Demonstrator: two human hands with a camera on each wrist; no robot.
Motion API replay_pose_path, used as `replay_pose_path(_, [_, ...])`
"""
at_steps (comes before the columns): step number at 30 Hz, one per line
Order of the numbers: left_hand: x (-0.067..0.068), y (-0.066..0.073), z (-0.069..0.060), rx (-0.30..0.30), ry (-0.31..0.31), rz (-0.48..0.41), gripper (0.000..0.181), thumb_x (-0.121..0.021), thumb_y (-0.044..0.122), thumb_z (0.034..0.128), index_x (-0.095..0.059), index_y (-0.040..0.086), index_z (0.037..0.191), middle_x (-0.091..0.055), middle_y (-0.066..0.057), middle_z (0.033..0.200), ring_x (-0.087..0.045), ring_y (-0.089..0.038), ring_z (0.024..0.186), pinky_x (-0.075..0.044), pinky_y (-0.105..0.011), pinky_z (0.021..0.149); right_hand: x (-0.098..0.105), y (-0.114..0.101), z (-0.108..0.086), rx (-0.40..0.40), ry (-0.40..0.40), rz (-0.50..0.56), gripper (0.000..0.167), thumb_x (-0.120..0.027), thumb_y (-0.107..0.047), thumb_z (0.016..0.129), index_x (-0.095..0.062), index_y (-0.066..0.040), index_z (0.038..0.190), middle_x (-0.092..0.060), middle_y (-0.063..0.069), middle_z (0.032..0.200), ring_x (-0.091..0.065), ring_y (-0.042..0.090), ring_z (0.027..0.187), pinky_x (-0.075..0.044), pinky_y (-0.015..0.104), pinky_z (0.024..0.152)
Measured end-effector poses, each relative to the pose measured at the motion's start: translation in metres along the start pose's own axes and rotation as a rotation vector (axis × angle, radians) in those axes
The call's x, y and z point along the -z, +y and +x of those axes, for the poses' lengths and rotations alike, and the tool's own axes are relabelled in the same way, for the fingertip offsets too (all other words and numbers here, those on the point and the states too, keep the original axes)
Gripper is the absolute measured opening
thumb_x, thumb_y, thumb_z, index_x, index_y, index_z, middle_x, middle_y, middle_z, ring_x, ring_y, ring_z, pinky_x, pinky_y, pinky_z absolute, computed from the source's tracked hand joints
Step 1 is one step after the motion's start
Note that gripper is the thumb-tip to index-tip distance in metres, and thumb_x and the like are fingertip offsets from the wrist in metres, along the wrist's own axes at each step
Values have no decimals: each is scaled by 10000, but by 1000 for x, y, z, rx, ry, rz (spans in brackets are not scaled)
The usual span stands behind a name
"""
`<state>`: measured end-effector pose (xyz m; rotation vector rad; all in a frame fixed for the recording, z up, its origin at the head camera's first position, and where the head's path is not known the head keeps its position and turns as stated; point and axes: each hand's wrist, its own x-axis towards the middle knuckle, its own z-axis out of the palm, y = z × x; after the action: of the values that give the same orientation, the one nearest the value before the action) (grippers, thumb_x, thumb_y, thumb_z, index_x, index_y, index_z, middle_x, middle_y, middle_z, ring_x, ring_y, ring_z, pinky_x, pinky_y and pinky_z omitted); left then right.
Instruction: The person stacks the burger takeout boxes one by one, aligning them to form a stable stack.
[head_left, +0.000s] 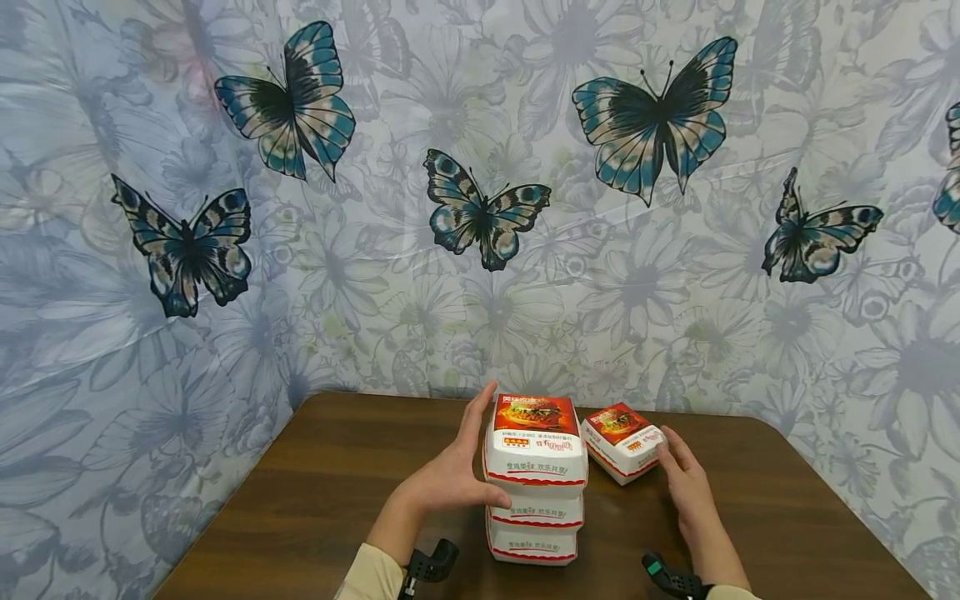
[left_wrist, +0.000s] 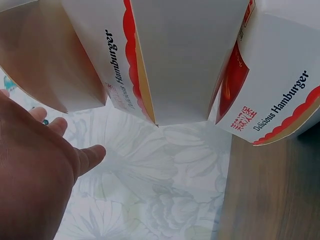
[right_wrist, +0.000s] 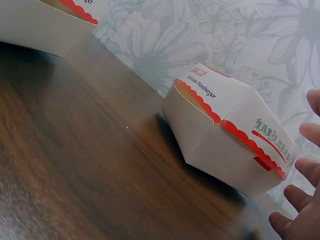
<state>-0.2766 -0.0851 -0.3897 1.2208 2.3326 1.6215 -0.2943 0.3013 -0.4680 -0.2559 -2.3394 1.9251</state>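
Three white cardboard hamburger boxes are stacked on the table: a top box with a red burger picture on its lid, a middle box and a bottom box. My left hand is at the stack's left side, fingers spread and thumb across the front; firm contact cannot be told. In the left wrist view its fingers look extended beside the boxes. A fourth hamburger box sits askew to the right of the stack. My right hand is at its right side, fingers loosely extended, close to the box in the right wrist view.
The brown wooden table has its far edge against a wall covering with flowers and butterflies. Part of the stack shows left of the single box in the right wrist view. A dark strap device is worn on each wrist.
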Motion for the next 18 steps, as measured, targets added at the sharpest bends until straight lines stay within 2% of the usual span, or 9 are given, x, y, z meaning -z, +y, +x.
replay_pose_path(9, [0, 2, -1, 8, 3, 10, 1316, -775, 725, 668, 110, 392, 1583, 112, 74, 1670, 8, -308, 1550, -209, -696, 1151, -1, -1, 1, -6, -17, -51, 625, -368, -432, 1078, -166, -180, 1614, -4, 151, 1689, 2, 418, 1546, -76, 644, 1207])
replay_pose_path(18, [0, 4, -1, 10, 4, 11, 1307, -782, 720, 665, 110, 424, 1573, 118, 76, 1670, 24, -313, 1551, -197, -711, 1146, -1, 1, -3, -7, 72, -71, 630, -424, -483, 1049, -347, -88, 1534, -222, 194, 1640, -175, 396, 1513, -178, 599, 1199])
